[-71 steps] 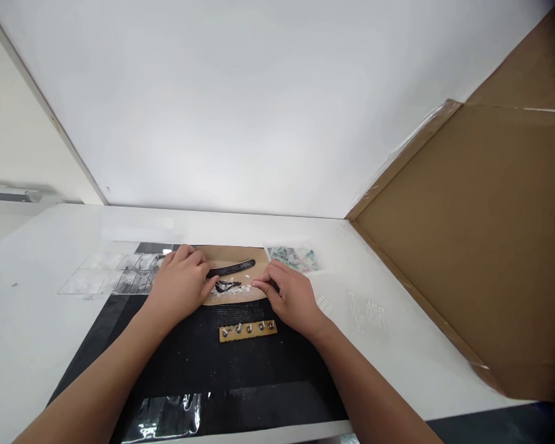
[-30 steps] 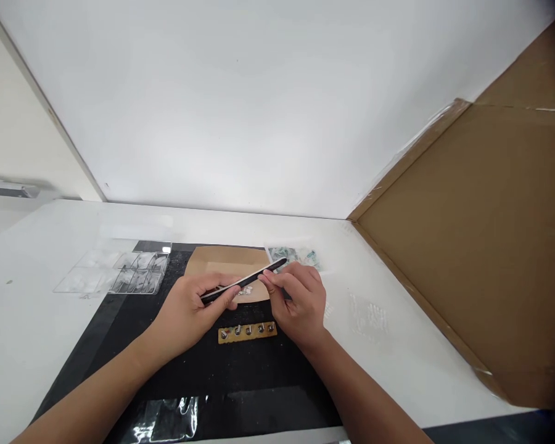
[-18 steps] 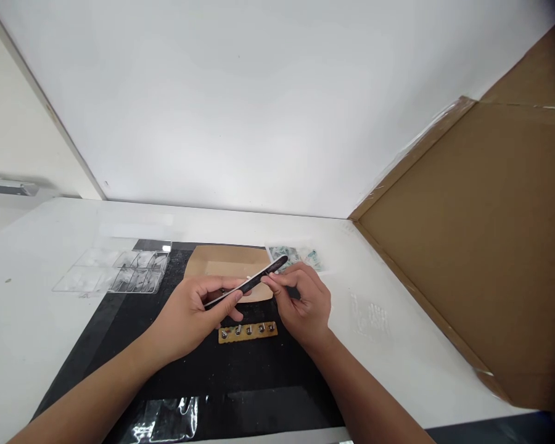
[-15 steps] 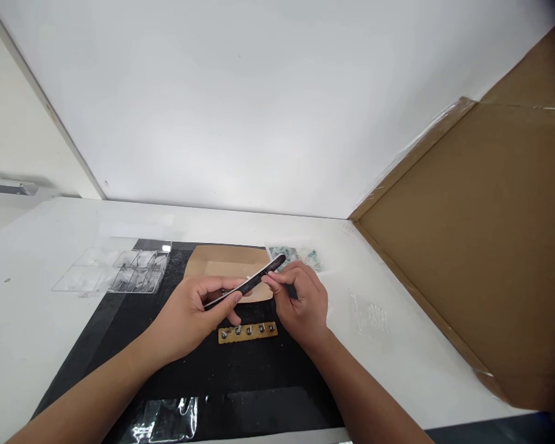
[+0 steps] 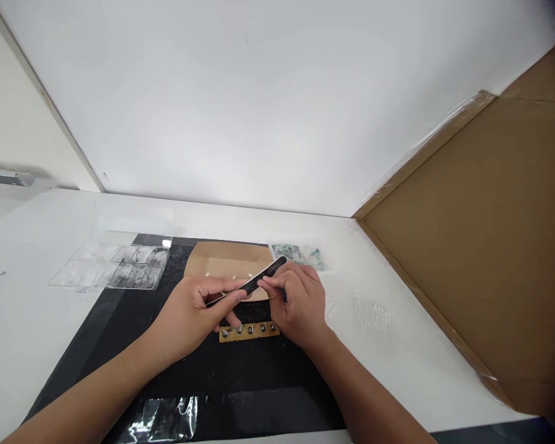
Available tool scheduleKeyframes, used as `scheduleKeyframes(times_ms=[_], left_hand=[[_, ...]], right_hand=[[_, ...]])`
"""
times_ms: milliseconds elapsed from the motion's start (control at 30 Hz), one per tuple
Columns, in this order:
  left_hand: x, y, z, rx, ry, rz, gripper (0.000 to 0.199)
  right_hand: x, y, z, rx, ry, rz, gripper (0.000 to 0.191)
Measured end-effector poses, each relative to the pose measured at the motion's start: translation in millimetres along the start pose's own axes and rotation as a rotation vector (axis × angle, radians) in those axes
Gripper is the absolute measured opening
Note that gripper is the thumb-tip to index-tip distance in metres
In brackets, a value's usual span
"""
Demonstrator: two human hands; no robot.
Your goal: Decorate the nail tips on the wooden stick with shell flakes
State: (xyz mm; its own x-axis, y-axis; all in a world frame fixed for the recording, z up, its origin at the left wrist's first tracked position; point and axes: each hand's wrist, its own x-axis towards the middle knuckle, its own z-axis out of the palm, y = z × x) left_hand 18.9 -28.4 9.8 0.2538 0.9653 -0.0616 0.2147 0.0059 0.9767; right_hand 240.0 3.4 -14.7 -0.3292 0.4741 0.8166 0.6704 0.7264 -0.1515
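My left hand (image 5: 208, 303) is closed around the lower end of a dark nail file with a pale edge (image 5: 274, 267), which slants up to the right. Thumb and fingers of my right hand (image 5: 300, 301) are pinched together at the file's face; whatever small piece they hold is hidden by the fingertips. Below the hands lies a gold-brown strip (image 5: 245, 333) with several small metal posts in a row. Behind them is a shallow tan tray (image 5: 229, 254) with a few small pale bits in it.
A clear compartment box (image 5: 134, 271) with its lid open sits at the left, holding small pale pieces. A clear bag with green print (image 5: 300, 254) lies behind my right hand. A black mat (image 5: 189, 376) covers the table's middle; a cardboard panel (image 5: 472, 246) stands at the right.
My right fingertips have slid slightly down and left along the file. My left hand keeps its grip, and the view has shifted a little.
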Motion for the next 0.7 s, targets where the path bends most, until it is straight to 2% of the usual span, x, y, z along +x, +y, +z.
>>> scheduleKeyframes(times_ms=[133,400,567,700], left_hand=[[-1.5,-2.6,0.1,0.056,0.033,0.137,0.026],[-0.9,-0.4,0.2,0.266,0.142,0.360,0.023],[-1.1,2.0,0.6,0.346,0.194,0.426,0.023],[0.0,-1.6,0.7,0.366,0.193,0.432,0.024]], right_hand=[[2.3,0.1,2.0,-0.074,0.055,0.063,0.018],[3.9,1.2,9.5,-0.019,-0.051,0.081,0.018],[7.4,2.4,10.3,0.005,-0.020,0.135,0.016],[7.0,0.2,12.4,0.047,-0.049,0.112,0.017]])
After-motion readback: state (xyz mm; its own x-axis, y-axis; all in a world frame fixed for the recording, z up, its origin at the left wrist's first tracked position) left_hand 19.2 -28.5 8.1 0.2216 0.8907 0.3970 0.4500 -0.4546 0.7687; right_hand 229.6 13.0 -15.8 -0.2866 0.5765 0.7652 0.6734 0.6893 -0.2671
